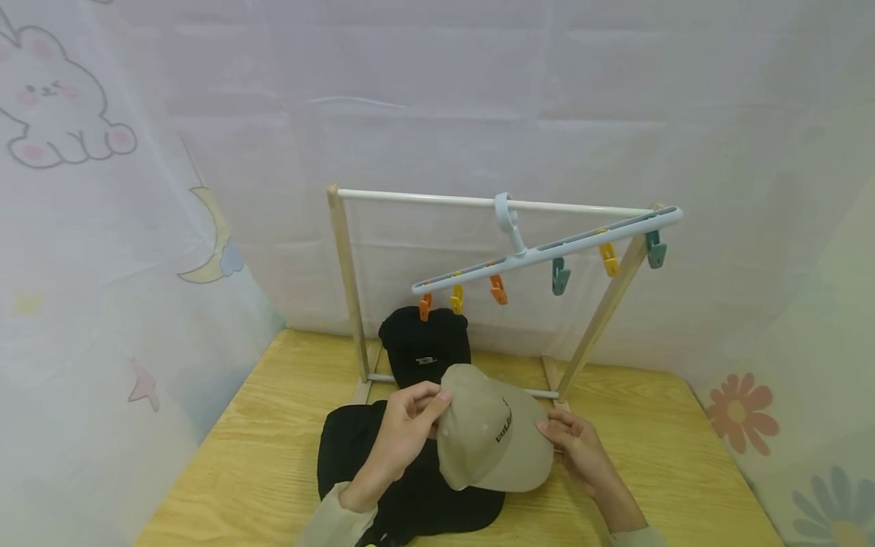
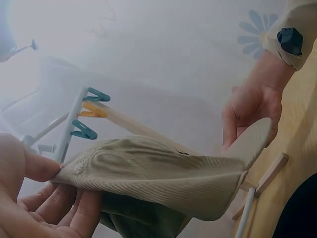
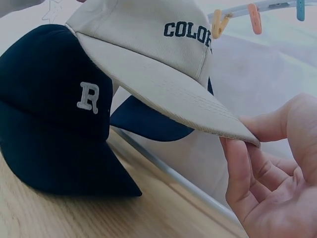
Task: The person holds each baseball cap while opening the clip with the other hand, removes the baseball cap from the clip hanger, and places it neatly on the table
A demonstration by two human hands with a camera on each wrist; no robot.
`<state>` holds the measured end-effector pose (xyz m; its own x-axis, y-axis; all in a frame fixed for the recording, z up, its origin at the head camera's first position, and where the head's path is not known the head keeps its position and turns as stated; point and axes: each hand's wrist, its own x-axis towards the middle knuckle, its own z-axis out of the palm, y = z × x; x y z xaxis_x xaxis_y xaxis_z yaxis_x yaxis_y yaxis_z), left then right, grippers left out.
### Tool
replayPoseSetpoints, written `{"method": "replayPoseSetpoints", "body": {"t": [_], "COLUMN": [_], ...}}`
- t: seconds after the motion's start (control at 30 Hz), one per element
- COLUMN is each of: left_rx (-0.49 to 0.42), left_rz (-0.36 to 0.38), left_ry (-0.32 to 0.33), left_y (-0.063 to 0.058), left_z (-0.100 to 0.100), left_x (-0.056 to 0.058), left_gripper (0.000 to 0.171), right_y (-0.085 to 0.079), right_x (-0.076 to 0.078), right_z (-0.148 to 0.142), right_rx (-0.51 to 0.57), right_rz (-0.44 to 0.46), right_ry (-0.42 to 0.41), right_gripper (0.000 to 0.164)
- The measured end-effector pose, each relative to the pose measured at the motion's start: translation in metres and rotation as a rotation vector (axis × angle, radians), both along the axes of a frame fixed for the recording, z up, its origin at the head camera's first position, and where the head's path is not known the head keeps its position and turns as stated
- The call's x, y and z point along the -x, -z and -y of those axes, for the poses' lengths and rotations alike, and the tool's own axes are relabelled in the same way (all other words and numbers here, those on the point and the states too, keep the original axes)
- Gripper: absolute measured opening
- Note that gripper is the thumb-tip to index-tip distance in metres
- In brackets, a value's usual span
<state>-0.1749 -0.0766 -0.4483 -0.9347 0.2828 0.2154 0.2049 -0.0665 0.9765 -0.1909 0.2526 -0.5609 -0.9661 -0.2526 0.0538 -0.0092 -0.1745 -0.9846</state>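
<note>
Both hands hold a beige baseball cap (image 1: 478, 429) with dark lettering, raised over the table in front of the rack. My left hand (image 1: 405, 425) pinches the edge of its crown between thumb and fingers. At the brim, my right hand (image 1: 577, 448) pinches with the thumb on top and fingers below, plain in the right wrist view. Beneath lies a dark cap (image 3: 54, 109) with a white letter R on its front, partly covered by the beige cap in the head view. Another dark cap (image 1: 424, 346) with a small light mark is farther back, by the rack's lower bar.
A wooden-legged rack (image 1: 347, 281) with a white top bar (image 1: 424, 197) stands at the back of the table (image 1: 239, 456). From it a light-blue hanger (image 1: 547, 251) hangs tilted, carrying several orange, yellow and green clips (image 1: 560, 277). Printed cloth walls (image 1: 205, 114) surround the table.
</note>
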Motion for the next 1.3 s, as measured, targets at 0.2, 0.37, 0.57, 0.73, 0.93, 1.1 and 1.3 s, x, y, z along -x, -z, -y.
{"method": "replayPoseSetpoints", "body": {"t": [0.2, 0.37, 0.57, 0.73, 0.93, 1.1, 1.3], "left_rx": [-0.003, 0.007, 0.022, 0.044, 0.089, 0.136, 0.133], "left_rz": [0.022, 0.042, 0.072, 0.067, 0.043, 0.016, 0.0], "left_ry": [0.001, -0.016, -0.023, -0.034, -0.024, -0.007, 0.007], "left_y": [0.005, 0.009, 0.015, 0.02, 0.025, 0.028, 0.03], "left_z": [0.001, 0.003, 0.008, 0.01, 0.015, 0.019, 0.022], "left_x": [-0.001, -0.002, -0.005, -0.007, -0.01, -0.011, -0.012], "left_gripper": [0.027, 0.027, 0.025, 0.026, 0.025, 0.025, 0.027], "right_y": [0.007, 0.01, 0.015, 0.019, 0.022, 0.027, 0.03], "right_x": [0.002, 0.002, 0.001, 0.001, -0.001, -0.001, -0.001], "right_z": [0.001, 0.001, 0.003, 0.005, 0.011, 0.017, 0.022], "right_rx": [-0.008, -0.025, -0.026, -0.022, -0.04, -0.111, -0.139], "right_rz": [0.023, 0.023, 0.021, 0.019, 0.064, 0.075, 0.083], "right_ry": [0.013, 0.001, -0.037, -0.065, -0.051, -0.03, -0.009], "right_gripper": [0.014, 0.015, 0.018, 0.019, 0.026, 0.044, 0.047]}}
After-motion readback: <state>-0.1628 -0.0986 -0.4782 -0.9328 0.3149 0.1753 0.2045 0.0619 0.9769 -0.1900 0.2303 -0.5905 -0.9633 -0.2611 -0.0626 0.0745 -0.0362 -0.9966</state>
